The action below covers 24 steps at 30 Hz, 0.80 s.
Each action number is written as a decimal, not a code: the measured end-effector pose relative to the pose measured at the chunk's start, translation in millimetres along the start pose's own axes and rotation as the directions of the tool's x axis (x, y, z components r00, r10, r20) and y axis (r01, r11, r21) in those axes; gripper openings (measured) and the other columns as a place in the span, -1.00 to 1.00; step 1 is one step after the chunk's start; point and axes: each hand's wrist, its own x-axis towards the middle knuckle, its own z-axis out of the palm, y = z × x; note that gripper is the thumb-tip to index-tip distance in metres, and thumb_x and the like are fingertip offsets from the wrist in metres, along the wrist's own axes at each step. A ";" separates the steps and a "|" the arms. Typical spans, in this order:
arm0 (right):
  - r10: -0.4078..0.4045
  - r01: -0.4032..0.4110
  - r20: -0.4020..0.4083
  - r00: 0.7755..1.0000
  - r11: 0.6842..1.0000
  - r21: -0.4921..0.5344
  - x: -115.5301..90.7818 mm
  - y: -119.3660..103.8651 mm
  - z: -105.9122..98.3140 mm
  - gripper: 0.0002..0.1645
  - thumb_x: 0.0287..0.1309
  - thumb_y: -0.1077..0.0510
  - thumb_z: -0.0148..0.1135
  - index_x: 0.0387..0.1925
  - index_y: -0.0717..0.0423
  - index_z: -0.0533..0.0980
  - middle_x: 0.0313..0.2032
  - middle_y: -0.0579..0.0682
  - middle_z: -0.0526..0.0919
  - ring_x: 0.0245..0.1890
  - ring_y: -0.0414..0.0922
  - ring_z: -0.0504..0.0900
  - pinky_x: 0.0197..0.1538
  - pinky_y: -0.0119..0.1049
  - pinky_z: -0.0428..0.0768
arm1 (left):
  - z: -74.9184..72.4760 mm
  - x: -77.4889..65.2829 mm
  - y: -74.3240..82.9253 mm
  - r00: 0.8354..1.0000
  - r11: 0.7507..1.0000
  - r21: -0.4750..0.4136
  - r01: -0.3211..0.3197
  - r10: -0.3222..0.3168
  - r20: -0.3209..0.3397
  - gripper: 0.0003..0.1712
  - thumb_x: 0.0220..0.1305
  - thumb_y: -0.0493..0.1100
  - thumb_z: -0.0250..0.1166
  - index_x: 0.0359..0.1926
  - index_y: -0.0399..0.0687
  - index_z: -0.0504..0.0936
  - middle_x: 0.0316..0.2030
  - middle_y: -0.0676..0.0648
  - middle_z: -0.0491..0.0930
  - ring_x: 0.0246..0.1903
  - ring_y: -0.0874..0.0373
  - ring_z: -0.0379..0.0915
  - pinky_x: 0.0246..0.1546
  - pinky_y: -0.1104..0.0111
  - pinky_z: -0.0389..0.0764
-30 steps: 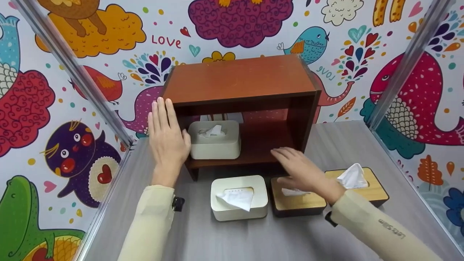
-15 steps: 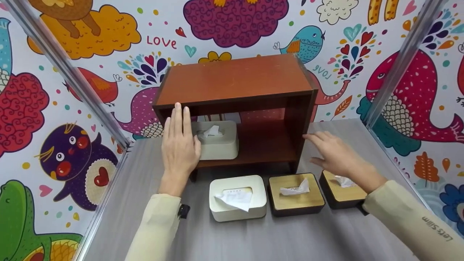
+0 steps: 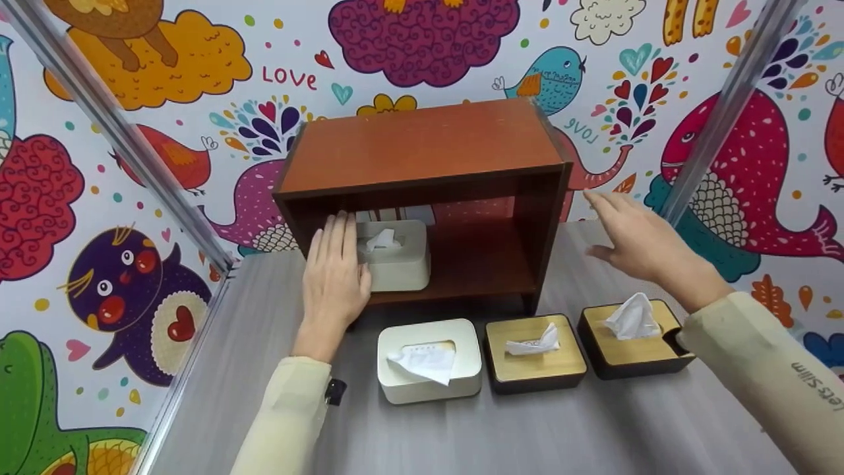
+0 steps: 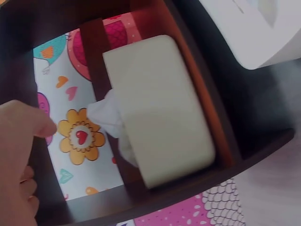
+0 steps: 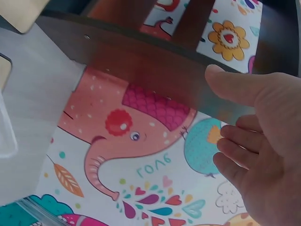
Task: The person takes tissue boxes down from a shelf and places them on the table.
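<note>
A pale cream tissue box [image 3: 400, 270] with a tissue poking out stands at the left end of the brown wooden shelf unit [image 3: 422, 148], inside its compartment. My left hand [image 3: 335, 284] is at the compartment's left front, fingers straight, overlapping the box's left side in the head view. The left wrist view shows a gap between that hand [image 4: 16, 160] and the tissue box [image 4: 160, 108]. My right hand [image 3: 649, 241] is raised to the right of the shelf, holding nothing. In the right wrist view its thumb [image 5: 230, 84] overlaps the shelf's side panel [image 5: 136, 66].
On the grey table [image 3: 422, 442], in front of the shelf, sit a white tissue box [image 3: 432, 392] and two dark boxes with wooden lids, one in the middle [image 3: 537, 369] and one at right [image 3: 610, 353]. Cartoon-patterned walls [image 3: 422, 39] and metal posts [image 3: 725, 112] enclose the table.
My left hand has shifted right and down, from the shelf's left edge to in front of the compartment. My right hand has moved right and up, away from the middle wooden-lidded box.
</note>
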 end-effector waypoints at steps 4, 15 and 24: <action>0.004 -0.004 -0.023 1.000 1.000 0.023 7.4 -1.2 -13.3 0.15 0.00 0.22 0.46 0.51 0.07 -0.01 0.43 0.27 0.19 0.42 0.28 0.17 0.34 0.30 0.26 | 8.8 -2.4 -0.3 0.996 1.000 -0.007 0.022 -0.022 0.082 -0.14 0.19 -0.05 0.30 0.43 -0.27 0.20 0.42 -0.23 0.24 0.45 -0.13 0.11 0.49 0.06 0.11; -0.005 0.010 -0.085 0.996 0.999 0.054 36.8 -13.9 -33.6 0.33 -0.04 0.23 0.48 0.55 0.02 -0.22 0.54 0.17 -0.08 0.53 0.20 -0.07 0.40 0.30 0.16 | 27.7 4.3 0.9 0.946 0.991 -0.061 0.115 -0.090 0.312 0.05 0.21 0.18 0.30 0.49 -0.26 0.04 0.47 -0.26 0.11 0.50 -0.12 -0.01 0.53 0.09 -0.02; -0.094 0.099 -0.113 0.989 0.994 0.040 59.6 -27.2 -44.4 0.30 -0.06 0.27 0.47 0.55 -0.02 -0.16 0.55 0.08 -0.08 0.56 0.11 -0.13 0.49 0.21 0.04 | 43.2 17.6 0.1 0.913 0.967 -0.165 0.192 -0.115 0.391 0.21 0.04 0.18 0.46 0.50 -0.25 -0.01 0.49 -0.27 0.07 0.50 -0.16 -0.03 0.53 0.07 -0.01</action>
